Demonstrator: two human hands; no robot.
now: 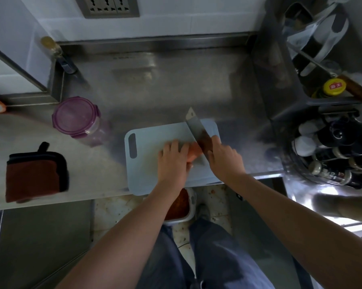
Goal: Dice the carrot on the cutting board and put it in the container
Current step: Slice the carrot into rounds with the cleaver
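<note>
Carrot (194, 152): orange, on the right part of the board, mostly hidden under the left hand.
Left hand (172, 158): fingers bent over the carrot, holding it down.
Right hand (225, 160): wrapped tight round the knife (196, 130) handle; the blade sits just right of the carrot, tip pointing far.
Board (145, 165): pale blue, at the near edge of the tabletop (176, 84).
Container (75, 118): purple lid on, left of the board, well apart.
Cloth (33, 178): red and dark, folded, near left.

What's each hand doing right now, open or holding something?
Left hand: holds the carrot down on the cutting board.
Right hand: grips the knife by its handle, blade at the carrot.
</note>
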